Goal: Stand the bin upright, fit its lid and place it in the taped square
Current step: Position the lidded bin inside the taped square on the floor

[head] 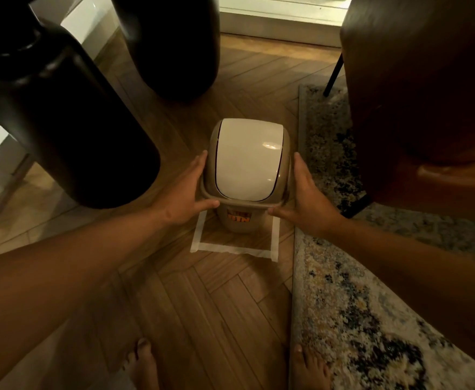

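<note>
**Upright now, lidded, gripped from both sides inside the tape**

Squarely upright: beige bin (237,220), standing within the taped square (232,250) on the herringbone wood floor (202,305). Base hidden partly by the bin's own overhanging top, so contact with the floor not certain; near edge and both side strips of white tape visible, far edge hidden behind the bin. Orange label on the bin's front face, lettering too blurred to read fully.

Seated on top: lid (247,159), a beige collar with a white domed swing flap, glare spot on the flap's right side. Collar rim level with the bin's mouth all round, as far as visible.

Pressed to the left side of the collar: left hand (187,192), fingers spread along the side, thumb hooked across the front under the rim. Mirrored on the right: right hand (305,199), fingers flat against the collar's right side, thumb reaching in under the front rim. Both hands open-palmed and clamping the bin between them rather than curled around anything.

Just right of the tape: patterned rug (371,319), its edge running alongside the square. Further right: brown leather chair (413,94) on dark thin legs. Left and behind: two large dark rounded objects (76,122), too shadowed to identify. Bottom edge: two bare feet (143,364), one on wood, one on the rug's border.
</note>
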The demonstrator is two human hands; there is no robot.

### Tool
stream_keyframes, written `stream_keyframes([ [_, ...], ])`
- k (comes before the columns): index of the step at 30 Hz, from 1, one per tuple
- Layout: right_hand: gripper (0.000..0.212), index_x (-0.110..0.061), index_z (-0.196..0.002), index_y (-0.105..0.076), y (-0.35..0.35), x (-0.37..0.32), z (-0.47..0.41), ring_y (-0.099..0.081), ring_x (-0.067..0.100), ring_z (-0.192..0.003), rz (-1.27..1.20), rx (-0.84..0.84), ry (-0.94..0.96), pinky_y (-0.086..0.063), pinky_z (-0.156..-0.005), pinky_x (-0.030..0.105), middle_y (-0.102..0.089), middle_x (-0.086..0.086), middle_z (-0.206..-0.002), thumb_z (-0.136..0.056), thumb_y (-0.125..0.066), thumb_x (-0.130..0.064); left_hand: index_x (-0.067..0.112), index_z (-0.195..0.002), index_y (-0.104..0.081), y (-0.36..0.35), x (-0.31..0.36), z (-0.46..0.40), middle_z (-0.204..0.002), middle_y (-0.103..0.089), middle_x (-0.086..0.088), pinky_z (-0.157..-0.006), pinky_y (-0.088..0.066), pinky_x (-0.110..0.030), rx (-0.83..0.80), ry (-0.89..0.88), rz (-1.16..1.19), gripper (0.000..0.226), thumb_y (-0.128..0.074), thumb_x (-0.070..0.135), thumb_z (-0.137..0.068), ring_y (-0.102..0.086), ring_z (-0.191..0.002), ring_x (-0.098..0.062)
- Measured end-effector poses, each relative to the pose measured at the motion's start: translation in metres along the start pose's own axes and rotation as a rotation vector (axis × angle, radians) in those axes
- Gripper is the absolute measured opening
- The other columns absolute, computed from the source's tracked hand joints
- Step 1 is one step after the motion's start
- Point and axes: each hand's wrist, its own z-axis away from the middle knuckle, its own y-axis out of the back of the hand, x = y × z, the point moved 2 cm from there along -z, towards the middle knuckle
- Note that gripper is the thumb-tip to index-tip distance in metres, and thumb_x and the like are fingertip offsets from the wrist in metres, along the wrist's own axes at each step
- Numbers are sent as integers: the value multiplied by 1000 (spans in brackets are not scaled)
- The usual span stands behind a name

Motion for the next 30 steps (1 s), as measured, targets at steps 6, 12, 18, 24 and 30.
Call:
stream_keyframes([
  [6, 137, -54, -152, 29, -17, -1, 1, -33, 32, -152, 161, 34, 104, -45, -108, 44, 17, 2, -174, -83, -87, -28, 37, -158, 13, -5, 1, -1, -168, -13, 0, -121, -20, -38, -4, -44, -13, 119, -79, 35, -83, -16, -151, -15],
  [12, 131, -41, -161, 18, -17, 3, -1, -29, 28, -154, 142, 35, 77, -45, -109, 47, 15, 1, -174, -84, -86, -23, 38, -159, 7, -7, -3, -1, -167, -17, 2, -118, -19, -30, 33, -63, 21, 118, -81, 35, -81, -18, -148, -11],
  [18, 130, -41, -162, 17, -16, 2, -1, -36, 30, -151, 158, 33, 76, -48, -106, 48, 14, 1, -174, -84, -86, -23, 43, -158, 6, -6, -5, -2, -166, -20, 3, -120, -24, -36, 32, -65, 37, 119, -82, 36, -79, -26, -150, -18],
  [24, 130, -41, -162, 16, -17, 5, -2, -16, 18, -157, 140, 45, 88, -36, -114, 41, 11, 1, -175, -83, -86, -30, 44, -157, 7, -7, -4, 0, -167, -18, 5, -120, -27, -43, 41, -43, 81, 120, -83, 36, -78, -23, -147, -11],
  [30, 92, -31, -160, -30, -24, 2, 6, -42, 5, -141, -217, 135, -92, -40, -116, 26, -48, -3, -155, -85, -84, -33, 37, -159, -7, -20, -13, 11, -137, -56, 5, -94, -50, -28, 73, 205, 318, 107, -81, 35, -81, -58, -117, -8],
])
